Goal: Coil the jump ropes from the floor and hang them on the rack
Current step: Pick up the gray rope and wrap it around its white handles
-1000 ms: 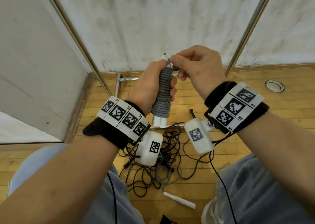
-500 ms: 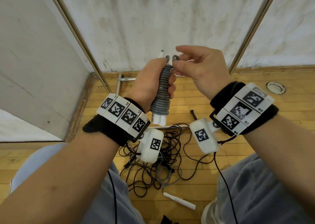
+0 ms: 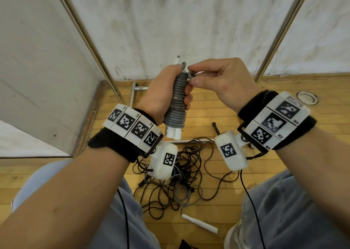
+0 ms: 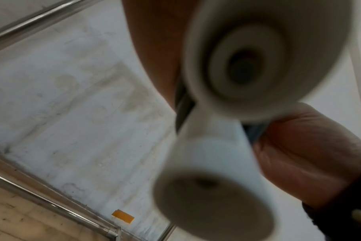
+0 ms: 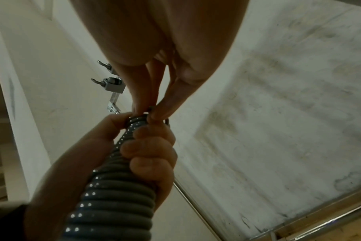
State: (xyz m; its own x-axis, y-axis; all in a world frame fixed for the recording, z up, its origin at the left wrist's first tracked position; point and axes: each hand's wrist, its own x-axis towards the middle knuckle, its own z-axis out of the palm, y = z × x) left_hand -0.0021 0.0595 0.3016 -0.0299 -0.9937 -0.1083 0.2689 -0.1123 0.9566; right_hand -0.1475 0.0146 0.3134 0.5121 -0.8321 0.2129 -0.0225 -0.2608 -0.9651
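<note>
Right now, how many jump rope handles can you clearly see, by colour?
White handles: 3, two in the left hand, one loose handle on the floor.
Black handle: 1.
Total: 4; the tangle may hide more.

Grey rope coiled on white handles; dark brown ropes on yellow-brown wooden floor

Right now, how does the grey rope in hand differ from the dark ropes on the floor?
The grey rope is wound in tight, even turns around its white handles; the dark ropes sprawl in a loose tangle. The grey rope is held up: the left hand grips it and the right hand pinches its top end; the dark ropes lie untouched on the wooden floor. Both are thin cords.
</note>
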